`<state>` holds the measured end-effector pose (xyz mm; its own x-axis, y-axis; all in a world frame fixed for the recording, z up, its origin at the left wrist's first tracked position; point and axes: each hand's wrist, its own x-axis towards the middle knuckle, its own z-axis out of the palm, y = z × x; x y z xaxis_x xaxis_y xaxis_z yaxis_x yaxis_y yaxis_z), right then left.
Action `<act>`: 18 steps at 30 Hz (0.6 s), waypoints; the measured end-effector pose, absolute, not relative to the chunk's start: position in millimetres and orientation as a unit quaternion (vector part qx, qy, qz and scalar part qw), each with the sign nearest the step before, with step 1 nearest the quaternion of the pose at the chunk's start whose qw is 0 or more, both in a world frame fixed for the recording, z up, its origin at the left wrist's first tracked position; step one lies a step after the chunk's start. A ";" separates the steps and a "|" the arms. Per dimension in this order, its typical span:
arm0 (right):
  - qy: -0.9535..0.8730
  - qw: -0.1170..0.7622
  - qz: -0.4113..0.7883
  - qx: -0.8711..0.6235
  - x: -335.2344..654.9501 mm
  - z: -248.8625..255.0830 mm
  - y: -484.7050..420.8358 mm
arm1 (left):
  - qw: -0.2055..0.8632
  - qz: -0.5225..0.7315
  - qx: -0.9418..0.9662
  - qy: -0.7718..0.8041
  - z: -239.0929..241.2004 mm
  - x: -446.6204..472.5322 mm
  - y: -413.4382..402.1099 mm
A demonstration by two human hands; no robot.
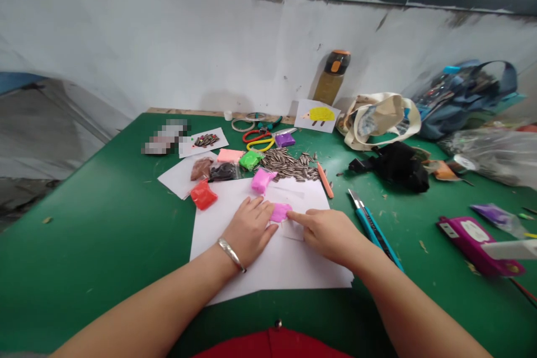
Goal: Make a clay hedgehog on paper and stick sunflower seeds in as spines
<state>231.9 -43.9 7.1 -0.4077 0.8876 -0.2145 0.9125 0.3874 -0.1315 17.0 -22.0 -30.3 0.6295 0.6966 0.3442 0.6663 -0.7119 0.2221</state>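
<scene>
A flattened patch of pink modelling clay lies on a small white card, which rests on larger white paper. My left hand, with a silver bangle at the wrist, lies flat with fingers outstretched at the clay's left edge and on the card. From the right, my right hand touches the clay's right edge with its straight index fingertip. Its other fingers are curled under and partly hidden. Just beyond the clay sits a packet of pink clay.
Clay packets in red, brown, black and green stand left of a heap of sunflower seeds. A cutter with its blade out lies near my right forearm. Scissors, a bottle and bags are farther back.
</scene>
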 end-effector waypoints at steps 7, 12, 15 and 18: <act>0.840 0.044 -0.118 0.529 225.7 2.9 -43.0 | 0.037 0.203 0.904 0.374 -29.2 17.4 -21.2; 0.841 0.057 -0.115 0.526 233.8 2.7 -43.6 | 0.038 0.202 0.903 0.377 -29.7 16.9 -21.4; 0.841 0.051 -0.124 0.524 236.9 4.2 -44.9 | 0.040 0.200 0.902 0.381 -29.7 16.9 -21.8; 0.842 0.032 -0.129 0.522 230.9 3.6 -43.7 | 0.043 0.205 0.903 0.376 -29.1 17.1 -21.6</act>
<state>230.9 -43.7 3.6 -0.4521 0.8720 -0.1879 0.8883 0.4209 -0.1839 17.1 -21.6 -29.1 0.6333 0.6966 0.3373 0.6616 -0.7134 0.2310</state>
